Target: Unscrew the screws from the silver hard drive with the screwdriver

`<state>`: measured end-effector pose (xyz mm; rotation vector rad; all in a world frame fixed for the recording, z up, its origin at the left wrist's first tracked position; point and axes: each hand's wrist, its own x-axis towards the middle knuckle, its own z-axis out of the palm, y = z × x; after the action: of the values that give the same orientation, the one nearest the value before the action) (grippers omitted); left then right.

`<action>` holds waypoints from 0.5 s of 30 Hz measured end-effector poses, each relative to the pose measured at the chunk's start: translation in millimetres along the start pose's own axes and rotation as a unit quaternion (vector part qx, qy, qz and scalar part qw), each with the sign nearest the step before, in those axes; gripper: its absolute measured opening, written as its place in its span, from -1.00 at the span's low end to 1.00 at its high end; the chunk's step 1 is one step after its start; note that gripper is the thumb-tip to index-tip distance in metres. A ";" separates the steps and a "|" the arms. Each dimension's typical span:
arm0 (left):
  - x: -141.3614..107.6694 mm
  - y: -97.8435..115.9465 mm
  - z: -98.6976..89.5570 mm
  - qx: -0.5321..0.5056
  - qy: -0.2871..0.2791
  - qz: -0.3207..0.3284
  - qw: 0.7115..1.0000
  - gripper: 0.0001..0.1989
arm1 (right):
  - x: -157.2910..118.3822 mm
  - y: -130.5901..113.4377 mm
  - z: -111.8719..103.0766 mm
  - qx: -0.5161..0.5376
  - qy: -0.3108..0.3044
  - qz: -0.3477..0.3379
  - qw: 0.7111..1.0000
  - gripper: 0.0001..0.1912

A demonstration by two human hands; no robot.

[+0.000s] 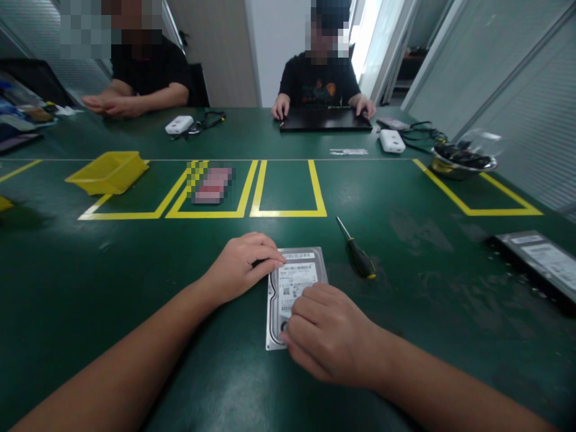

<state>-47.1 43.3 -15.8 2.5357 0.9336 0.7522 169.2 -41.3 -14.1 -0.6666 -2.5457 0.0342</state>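
A silver hard drive with a white label lies flat on the green table in front of me. My left hand rests at its upper left corner, thumb and fingertips on the edge, with the fingers bent and close together. Over the drive's lower right part is my right hand, its fingers curled in; what they hold, if anything, is hidden. A screwdriver with a black and yellow handle lies to the right of the drive, its tip pointing up and left.
More hard drives sit at the right. Farther back are a yellow bin, a blurred pink item, a metal bowl of dark parts and white boxes. Two people sit opposite, one holding a black panel.
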 end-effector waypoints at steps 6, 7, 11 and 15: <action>0.0 5.1 2.6 0.020 -0.027 -0.027 0.999 -0.81 | -0.2 0.0 0.3 0.001 0.003 -0.001 1.000 -0.80; 0.3 5.5 3.1 0.018 -0.028 -0.038 0.999 -0.82 | 0.2 0.0 0.0 0.000 0.002 -0.001 1.000 -0.80; 0.7 4.3 4.3 0.012 -0.015 -0.082 0.996 -0.80 | 1.7 0.4 -2.6 0.014 -0.024 0.002 1.000 -0.84; -0.8 -0.3 5.3 -0.004 0.012 -0.108 0.994 -0.83 | 0.6 0.5 -4.0 0.035 -0.062 0.036 0.997 -0.58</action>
<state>-44.8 42.4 -20.5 2.3745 1.1859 0.7198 170.9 -41.0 -10.4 -0.7501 -2.6238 0.1947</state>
